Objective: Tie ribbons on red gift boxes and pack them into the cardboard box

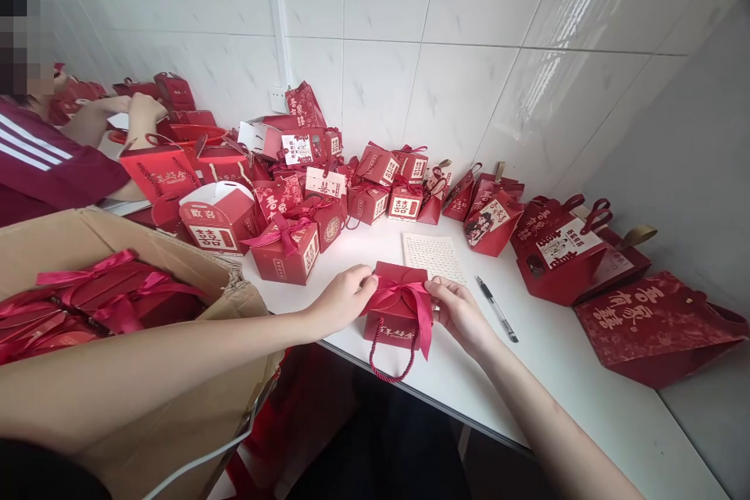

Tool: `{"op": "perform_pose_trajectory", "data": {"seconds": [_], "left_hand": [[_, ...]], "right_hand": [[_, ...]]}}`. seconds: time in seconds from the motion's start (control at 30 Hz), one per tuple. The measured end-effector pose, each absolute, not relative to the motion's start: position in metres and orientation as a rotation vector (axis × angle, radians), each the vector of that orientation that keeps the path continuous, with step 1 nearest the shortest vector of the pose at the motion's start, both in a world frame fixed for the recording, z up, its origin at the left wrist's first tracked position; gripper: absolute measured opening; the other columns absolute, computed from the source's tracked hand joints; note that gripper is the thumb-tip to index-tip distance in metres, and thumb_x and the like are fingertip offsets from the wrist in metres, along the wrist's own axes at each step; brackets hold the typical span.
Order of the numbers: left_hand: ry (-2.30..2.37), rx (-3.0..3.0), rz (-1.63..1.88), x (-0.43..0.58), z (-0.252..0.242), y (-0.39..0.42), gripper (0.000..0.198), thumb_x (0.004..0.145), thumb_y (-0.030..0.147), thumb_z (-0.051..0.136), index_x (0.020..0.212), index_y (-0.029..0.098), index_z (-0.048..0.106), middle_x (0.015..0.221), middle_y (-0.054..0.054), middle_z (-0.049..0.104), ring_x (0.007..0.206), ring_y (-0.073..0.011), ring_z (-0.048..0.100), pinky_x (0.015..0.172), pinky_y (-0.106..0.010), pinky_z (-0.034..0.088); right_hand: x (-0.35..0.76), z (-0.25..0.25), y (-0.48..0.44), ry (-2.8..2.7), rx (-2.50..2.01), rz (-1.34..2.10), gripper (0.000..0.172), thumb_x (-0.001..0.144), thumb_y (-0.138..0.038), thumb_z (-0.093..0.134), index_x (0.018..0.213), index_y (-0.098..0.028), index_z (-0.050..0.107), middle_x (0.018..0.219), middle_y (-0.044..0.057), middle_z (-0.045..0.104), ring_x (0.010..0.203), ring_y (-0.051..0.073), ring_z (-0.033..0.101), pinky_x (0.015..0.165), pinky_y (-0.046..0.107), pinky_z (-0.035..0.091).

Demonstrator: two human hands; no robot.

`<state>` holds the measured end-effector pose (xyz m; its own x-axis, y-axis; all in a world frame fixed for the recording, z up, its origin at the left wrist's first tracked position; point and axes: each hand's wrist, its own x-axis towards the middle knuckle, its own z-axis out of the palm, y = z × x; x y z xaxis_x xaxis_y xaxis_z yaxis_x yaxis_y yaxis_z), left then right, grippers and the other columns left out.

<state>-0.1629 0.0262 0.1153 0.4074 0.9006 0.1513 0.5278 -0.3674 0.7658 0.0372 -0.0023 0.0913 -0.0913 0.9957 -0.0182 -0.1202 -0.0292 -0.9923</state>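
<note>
A small red gift box (391,330) with gold lettering stands near the front edge of the white table (462,375). A pink-red ribbon (404,293) is tied in a bow on its top, and a twisted cord handle (391,375) hangs down its front. My left hand (345,297) pinches the ribbon at the box's left side. On the right side, my right hand (460,308) grips the other loop between thumb and fingers. One ribbon tail drops down the front right of the box.
Left, an open cardboard carton (234,289) holds several ribboned red boxes (105,297). A written notepad (433,256) and a pen (497,308) lie behind and right. Red boxes (287,250) crowd the back; larger ones (662,324) line the right. A co-worker's sleeve (52,156) shows far left.
</note>
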Motion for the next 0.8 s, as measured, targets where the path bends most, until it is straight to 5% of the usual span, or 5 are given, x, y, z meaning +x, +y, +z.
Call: {"op": "perform_pose_trajectory", "data": {"seconds": [0.17, 0.3, 0.43, 0.57, 0.8], "left_hand": [[1.122, 1.705, 0.706, -0.162, 0.116, 0.033, 0.034, 0.085, 0.048, 0.033, 0.067, 0.020, 0.040, 0.063, 0.003, 0.048, 0.062, -0.0151, 0.050, 0.058, -0.026, 0.039], [1.158, 1.819, 0.699, -0.162, 0.119, 0.036, 0.032, 0.079, 0.047, 0.049, 0.065, 0.018, 0.043, 0.062, 0.004, 0.049, 0.062, -0.0141, 0.050, 0.061, -0.026, 0.039], [1.115, 1.917, 0.826, -0.162, 0.124, 0.040, 0.021, 0.081, 0.035, 0.052, 0.071, 0.017, 0.049, 0.069, 0.002, 0.055, 0.065, -0.0133, 0.052, 0.063, -0.026, 0.042], [0.955, 2.111, 1.018, -0.167, 0.131, 0.038, 0.016, 0.084, 0.031, 0.053, 0.076, 0.016, 0.053, 0.074, 0.000, 0.059, 0.068, -0.0127, 0.056, 0.064, -0.025, 0.045], [-0.044, 3.077, 1.361, -0.171, 0.142, 0.022, 0.006, 0.083, 0.013, 0.056, 0.083, 0.016, 0.061, 0.069, -0.001, 0.063, 0.063, -0.0126, 0.052, 0.061, -0.028, 0.044]], "right_hand": [[0.045, 0.085, -0.001, -1.459, -1.198, 0.943, 0.048, 0.074, -0.060, 0.058, 0.098, -0.020, 0.044, 0.098, 0.007, 0.055, 0.081, 0.018, 0.057, 0.069, 0.033, 0.050], [0.049, 0.087, -0.006, -1.752, -1.092, 1.106, 0.088, 0.070, -0.055, 0.066, 0.134, -0.021, 0.014, 0.130, 0.018, 0.040, 0.105, 0.026, 0.054, 0.083, 0.043, 0.049], [0.049, 0.088, -0.008, -1.890, -1.095, 1.035, 0.096, 0.073, -0.047, 0.067, 0.140, -0.022, 0.002, 0.132, 0.019, 0.039, 0.112, 0.027, 0.050, 0.093, 0.049, 0.042], [0.045, 0.081, -0.007, -1.969, -1.085, 0.598, 0.095, 0.074, -0.049, 0.065, 0.142, -0.023, 0.004, 0.131, 0.017, 0.037, 0.119, 0.030, 0.043, 0.094, 0.052, 0.041], [0.039, 0.081, -0.005, -1.950, -0.874, -0.226, 0.089, 0.074, -0.044, 0.067, 0.141, -0.021, 0.013, 0.123, 0.017, 0.036, 0.116, 0.034, 0.041, 0.088, 0.055, 0.045]]}}
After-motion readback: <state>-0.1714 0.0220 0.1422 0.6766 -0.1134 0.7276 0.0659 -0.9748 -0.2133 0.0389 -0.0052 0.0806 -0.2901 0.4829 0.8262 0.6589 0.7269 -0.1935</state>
